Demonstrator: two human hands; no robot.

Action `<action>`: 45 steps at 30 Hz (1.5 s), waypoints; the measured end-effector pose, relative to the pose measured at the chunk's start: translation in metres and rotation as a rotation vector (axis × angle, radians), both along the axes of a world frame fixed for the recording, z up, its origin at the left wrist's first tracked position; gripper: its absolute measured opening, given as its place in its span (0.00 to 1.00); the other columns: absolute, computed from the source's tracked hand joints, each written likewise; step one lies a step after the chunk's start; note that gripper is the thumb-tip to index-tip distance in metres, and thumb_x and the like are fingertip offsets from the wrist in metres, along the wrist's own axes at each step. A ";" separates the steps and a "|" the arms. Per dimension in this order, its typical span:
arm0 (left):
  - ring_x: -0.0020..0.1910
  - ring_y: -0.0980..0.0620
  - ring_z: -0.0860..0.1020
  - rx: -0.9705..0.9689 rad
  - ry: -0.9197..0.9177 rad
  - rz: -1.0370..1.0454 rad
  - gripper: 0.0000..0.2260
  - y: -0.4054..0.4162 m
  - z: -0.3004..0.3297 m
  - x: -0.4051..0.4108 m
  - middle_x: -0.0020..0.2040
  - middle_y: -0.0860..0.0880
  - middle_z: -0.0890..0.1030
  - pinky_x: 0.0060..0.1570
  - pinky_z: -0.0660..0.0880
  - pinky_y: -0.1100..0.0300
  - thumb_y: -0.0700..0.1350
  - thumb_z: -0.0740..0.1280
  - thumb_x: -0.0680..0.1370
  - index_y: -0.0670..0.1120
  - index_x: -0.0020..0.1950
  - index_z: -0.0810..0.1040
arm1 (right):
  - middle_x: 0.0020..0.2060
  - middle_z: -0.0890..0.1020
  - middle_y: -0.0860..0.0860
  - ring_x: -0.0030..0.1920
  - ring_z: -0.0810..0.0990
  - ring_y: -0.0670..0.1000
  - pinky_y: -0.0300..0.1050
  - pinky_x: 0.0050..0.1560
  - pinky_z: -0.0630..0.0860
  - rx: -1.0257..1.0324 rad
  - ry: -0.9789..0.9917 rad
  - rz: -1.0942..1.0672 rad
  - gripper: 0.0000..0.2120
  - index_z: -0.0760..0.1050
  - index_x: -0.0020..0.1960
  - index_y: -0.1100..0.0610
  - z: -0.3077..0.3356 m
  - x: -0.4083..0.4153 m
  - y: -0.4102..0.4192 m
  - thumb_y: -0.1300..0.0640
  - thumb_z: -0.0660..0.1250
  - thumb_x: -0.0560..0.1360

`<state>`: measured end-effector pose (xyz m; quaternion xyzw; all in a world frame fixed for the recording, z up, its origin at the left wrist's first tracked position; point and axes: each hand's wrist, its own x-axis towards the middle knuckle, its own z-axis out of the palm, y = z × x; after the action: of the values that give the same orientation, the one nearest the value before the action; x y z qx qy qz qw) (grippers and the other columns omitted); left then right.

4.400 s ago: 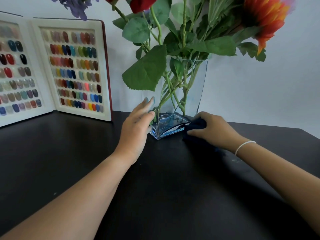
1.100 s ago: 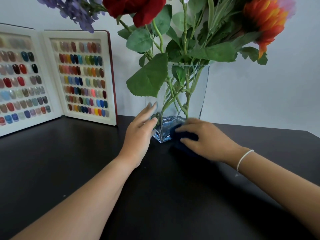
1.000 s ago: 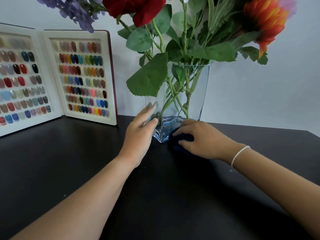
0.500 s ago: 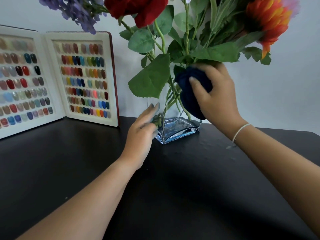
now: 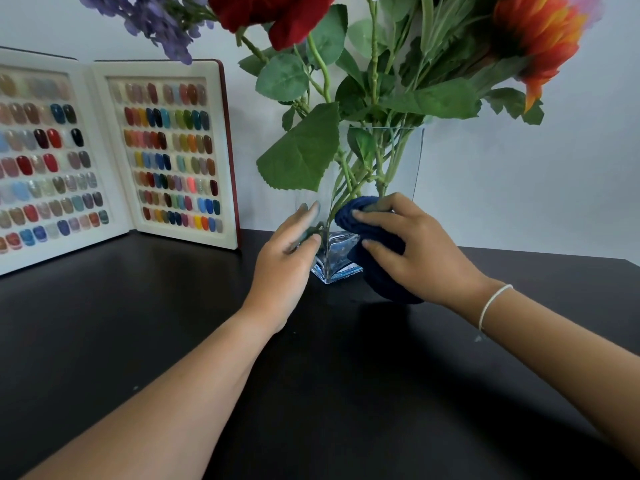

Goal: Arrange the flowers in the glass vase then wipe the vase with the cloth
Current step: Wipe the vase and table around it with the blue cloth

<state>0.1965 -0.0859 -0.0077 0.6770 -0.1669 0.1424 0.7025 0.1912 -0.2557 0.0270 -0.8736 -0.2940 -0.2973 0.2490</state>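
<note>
A clear square glass vase [image 5: 405,157] stands at the back of the black table, holding flowers [image 5: 287,19] with green stems and leaves. My left hand [image 5: 287,258] lies flat against the vase's lower left side, fingers straight. My right hand [image 5: 415,251] grips a bunched dark blue cloth [image 5: 374,251] and presses it on the lower front face of the vase, near its thick base. The cloth hides part of the base.
An open white display book of coloured nail samples [image 5: 166,150] leans against the wall at the left. The black table [image 5: 311,375] stretches toward me. A pale wall [image 5: 519,188] rises right behind the vase. Large leaves overhang the vase's left side.
My right hand swept the cloth from the vase's base up to its rim, and has now come back down to the lower front. My left hand has stayed against the vase.
</note>
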 end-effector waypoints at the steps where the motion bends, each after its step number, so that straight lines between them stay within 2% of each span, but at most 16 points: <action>1: 0.70 0.60 0.64 0.009 -0.009 0.009 0.17 0.000 0.000 0.000 0.71 0.58 0.65 0.69 0.64 0.50 0.41 0.60 0.77 0.59 0.62 0.73 | 0.51 0.75 0.55 0.52 0.76 0.53 0.31 0.55 0.66 -0.014 0.027 0.011 0.17 0.75 0.60 0.61 -0.001 -0.001 0.000 0.64 0.67 0.71; 3: 0.68 0.60 0.66 0.022 -0.022 0.018 0.17 0.000 -0.001 0.001 0.70 0.59 0.66 0.68 0.66 0.50 0.43 0.62 0.77 0.62 0.61 0.72 | 0.51 0.76 0.55 0.52 0.76 0.52 0.35 0.56 0.67 -0.046 0.080 0.017 0.16 0.75 0.59 0.61 -0.003 -0.002 -0.001 0.64 0.67 0.71; 6: 0.66 0.56 0.69 0.018 -0.020 0.029 0.17 0.000 -0.001 0.002 0.68 0.52 0.71 0.67 0.67 0.49 0.45 0.64 0.76 0.68 0.55 0.72 | 0.50 0.75 0.52 0.52 0.75 0.50 0.36 0.56 0.66 -0.117 0.150 -0.003 0.16 0.75 0.60 0.58 -0.005 -0.002 -0.002 0.61 0.67 0.71; 9: 0.66 0.55 0.71 0.022 -0.019 0.038 0.17 0.000 -0.001 0.001 0.67 0.49 0.73 0.66 0.68 0.50 0.45 0.65 0.75 0.70 0.53 0.73 | 0.48 0.72 0.48 0.51 0.74 0.50 0.37 0.55 0.66 -0.215 0.246 -0.007 0.16 0.75 0.60 0.55 -0.008 -0.004 0.001 0.58 0.65 0.72; 13: 0.65 0.57 0.70 0.038 -0.025 0.051 0.18 0.000 -0.002 0.001 0.68 0.53 0.71 0.66 0.68 0.50 0.44 0.64 0.76 0.69 0.55 0.72 | 0.50 0.74 0.49 0.52 0.74 0.50 0.46 0.56 0.70 -0.361 0.289 -0.008 0.15 0.76 0.59 0.52 -0.008 -0.006 0.009 0.57 0.63 0.72; 17: 0.66 0.61 0.67 0.041 -0.029 0.056 0.20 0.000 -0.002 0.001 0.64 0.65 0.68 0.67 0.67 0.52 0.40 0.60 0.78 0.68 0.56 0.72 | 0.51 0.74 0.48 0.52 0.74 0.50 0.46 0.55 0.71 -0.452 0.291 -0.040 0.16 0.76 0.59 0.50 -0.003 -0.006 0.012 0.56 0.60 0.72; 20: 0.67 0.61 0.66 0.045 -0.015 0.057 0.24 0.001 -0.002 0.001 0.65 0.63 0.66 0.67 0.67 0.51 0.36 0.57 0.77 0.68 0.56 0.72 | 0.54 0.73 0.48 0.55 0.74 0.51 0.46 0.54 0.72 -0.510 0.309 -0.123 0.16 0.75 0.59 0.48 -0.002 -0.003 0.015 0.54 0.58 0.73; 23: 0.68 0.59 0.66 0.041 -0.008 0.053 0.27 0.001 -0.003 0.002 0.66 0.63 0.65 0.68 0.66 0.50 0.33 0.56 0.76 0.67 0.56 0.72 | 0.58 0.73 0.47 0.56 0.73 0.52 0.46 0.56 0.71 -0.476 0.358 -0.169 0.15 0.76 0.57 0.48 -0.001 0.001 0.011 0.54 0.57 0.73; 31: 0.71 0.57 0.62 0.046 -0.010 0.031 0.27 0.002 -0.003 0.004 0.65 0.64 0.64 0.69 0.64 0.48 0.33 0.55 0.76 0.67 0.58 0.71 | 0.56 0.77 0.51 0.55 0.73 0.53 0.43 0.54 0.68 -0.285 0.473 -0.322 0.13 0.79 0.51 0.50 0.000 0.018 -0.023 0.58 0.59 0.73; 37: 0.71 0.57 0.62 0.031 -0.006 0.026 0.27 0.002 -0.003 0.004 0.65 0.64 0.64 0.69 0.64 0.48 0.33 0.56 0.76 0.66 0.58 0.71 | 0.53 0.77 0.54 0.46 0.72 0.51 0.42 0.46 0.68 -0.154 0.478 -0.363 0.11 0.79 0.49 0.51 -0.004 0.023 -0.031 0.59 0.61 0.72; 41: 0.71 0.57 0.62 0.021 -0.006 0.020 0.26 0.002 -0.003 0.005 0.65 0.63 0.64 0.69 0.63 0.47 0.33 0.56 0.76 0.64 0.59 0.71 | 0.49 0.74 0.54 0.45 0.71 0.52 0.42 0.44 0.66 -0.081 0.469 -0.449 0.10 0.77 0.52 0.54 -0.006 0.027 -0.036 0.56 0.64 0.71; 45: 0.71 0.57 0.62 0.016 -0.003 0.019 0.25 0.002 -0.004 0.005 0.65 0.63 0.64 0.69 0.63 0.47 0.33 0.56 0.76 0.63 0.60 0.72 | 0.44 0.77 0.54 0.42 0.73 0.52 0.42 0.34 0.67 -0.097 0.501 -0.476 0.12 0.77 0.50 0.59 -0.008 0.025 -0.034 0.53 0.65 0.71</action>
<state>0.2019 -0.0844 -0.0115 0.6840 -0.1628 0.1487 0.6954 0.2165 -0.2895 0.0192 -0.9743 -0.0258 -0.1091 0.1956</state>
